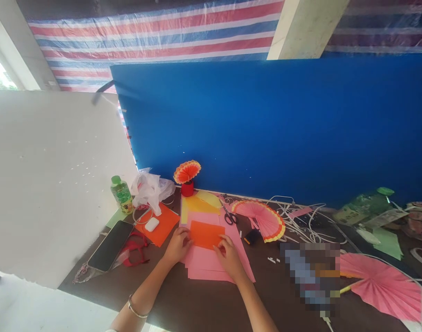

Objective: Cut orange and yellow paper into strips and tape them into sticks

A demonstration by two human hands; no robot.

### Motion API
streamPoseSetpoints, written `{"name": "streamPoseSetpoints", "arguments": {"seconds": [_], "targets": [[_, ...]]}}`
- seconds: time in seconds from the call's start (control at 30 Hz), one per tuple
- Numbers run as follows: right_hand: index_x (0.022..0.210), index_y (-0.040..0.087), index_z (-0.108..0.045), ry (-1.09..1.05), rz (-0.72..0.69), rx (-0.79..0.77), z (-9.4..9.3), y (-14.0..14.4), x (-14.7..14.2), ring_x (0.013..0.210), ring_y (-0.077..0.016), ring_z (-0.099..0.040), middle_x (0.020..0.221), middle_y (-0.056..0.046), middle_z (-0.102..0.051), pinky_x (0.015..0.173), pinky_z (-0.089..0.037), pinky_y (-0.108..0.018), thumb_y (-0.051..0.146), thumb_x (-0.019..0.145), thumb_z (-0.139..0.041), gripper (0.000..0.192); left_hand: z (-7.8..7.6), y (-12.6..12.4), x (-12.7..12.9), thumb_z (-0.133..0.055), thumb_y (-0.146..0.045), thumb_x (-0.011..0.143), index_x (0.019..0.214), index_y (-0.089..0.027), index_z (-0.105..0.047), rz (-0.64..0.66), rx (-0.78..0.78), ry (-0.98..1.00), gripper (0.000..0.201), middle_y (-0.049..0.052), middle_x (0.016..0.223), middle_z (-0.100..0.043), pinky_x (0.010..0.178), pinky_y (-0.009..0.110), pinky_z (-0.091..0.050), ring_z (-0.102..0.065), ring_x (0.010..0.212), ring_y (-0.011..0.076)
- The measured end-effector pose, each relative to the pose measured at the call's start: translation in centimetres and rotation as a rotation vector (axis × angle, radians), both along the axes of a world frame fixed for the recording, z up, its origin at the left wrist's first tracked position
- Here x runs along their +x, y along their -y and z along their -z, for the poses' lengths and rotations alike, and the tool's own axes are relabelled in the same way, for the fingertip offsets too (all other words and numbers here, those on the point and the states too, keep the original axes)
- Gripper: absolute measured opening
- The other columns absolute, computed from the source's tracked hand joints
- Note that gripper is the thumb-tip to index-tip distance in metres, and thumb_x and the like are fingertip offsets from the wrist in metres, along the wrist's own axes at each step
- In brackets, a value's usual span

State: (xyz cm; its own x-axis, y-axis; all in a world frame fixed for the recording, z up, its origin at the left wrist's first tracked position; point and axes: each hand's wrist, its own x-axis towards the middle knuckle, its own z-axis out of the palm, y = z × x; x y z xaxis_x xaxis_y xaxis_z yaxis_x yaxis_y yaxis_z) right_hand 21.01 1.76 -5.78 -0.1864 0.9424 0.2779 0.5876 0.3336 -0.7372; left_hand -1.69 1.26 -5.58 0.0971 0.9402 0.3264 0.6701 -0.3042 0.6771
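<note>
Behind a dark desk [197,306] stands a blue partition [248,129]. An orange sheet [207,234] is held over pink paper [207,268], its long axis running left to right between both grips: the left hand [178,246] pinches its left edge, the right hand [228,257] its lower right corner, neither nearer than the other.

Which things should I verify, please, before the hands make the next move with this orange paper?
1. Left hand touching the left edge of the orange paper: ok.
2. Right hand touching its right side: ok.
3. Firm grip by both: cannot tell.
4. Pink sheets underneath evenly squared: not ok, their edges are staggered.
5. Scissors apart from both hands: ok, lying beyond them.
6. White scraps removed from the table: not ok, some lie right of the sheets.
</note>
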Motion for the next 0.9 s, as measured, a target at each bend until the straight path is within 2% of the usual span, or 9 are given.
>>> {"name": "streamPoseSetpoints", "arguments": {"seconds": [0.27, 0.57, 0.9], "targets": [[0.066, 0.022, -0.046, 0.054, 0.013, 0.010, 0.4, 0.0, 0.0, 0.105, -0.0226, -0.051, 0.111, -0.011, -0.051, 0.089, -0.042, -0.039, 0.025, 0.079, -0.046, 0.014, 0.4, -0.1, 0.0, -0.052, -0.029, 0.078, 0.068, -0.017, -0.056, -0.030, -0.020, 0.007, 0.016, 0.008, 0.103, -0.055, 0.089, 0.040, -0.045, -0.052, 0.101, 0.0226], [0.063, 0.022, -0.044, 0.070, 0.020, 0.046, 1.2, -0.4, -0.1, 0.105, -0.0238, -0.050, 0.107, -0.012, -0.052, 0.090, -0.041, -0.041, 0.025, 0.079, -0.045, 0.016, 1.0, -0.3, 0.1, -0.051, -0.025, 0.079, 0.071, -0.016, -0.055, -0.005, -0.001, -0.025, 0.012, 0.010, 0.106, -0.053, 0.092, 0.041, -0.043, -0.048, 0.105, 0.0230], [0.064, 0.021, -0.044, 0.081, 0.007, -0.009, -0.1, 0.0, -0.2, 0.106, -0.0229, -0.049, 0.109, -0.011, -0.052, 0.091, -0.039, -0.040, 0.025, 0.079, -0.044, 0.015, 0.2, -0.3, 0.1, -0.054, -0.019, 0.074, 0.074, -0.015, -0.058, -0.026, -0.064, 0.005, 0.005, 0.010, 0.105, -0.052, 0.090, 0.040, -0.045, -0.051, 0.101, 0.0221]]}}
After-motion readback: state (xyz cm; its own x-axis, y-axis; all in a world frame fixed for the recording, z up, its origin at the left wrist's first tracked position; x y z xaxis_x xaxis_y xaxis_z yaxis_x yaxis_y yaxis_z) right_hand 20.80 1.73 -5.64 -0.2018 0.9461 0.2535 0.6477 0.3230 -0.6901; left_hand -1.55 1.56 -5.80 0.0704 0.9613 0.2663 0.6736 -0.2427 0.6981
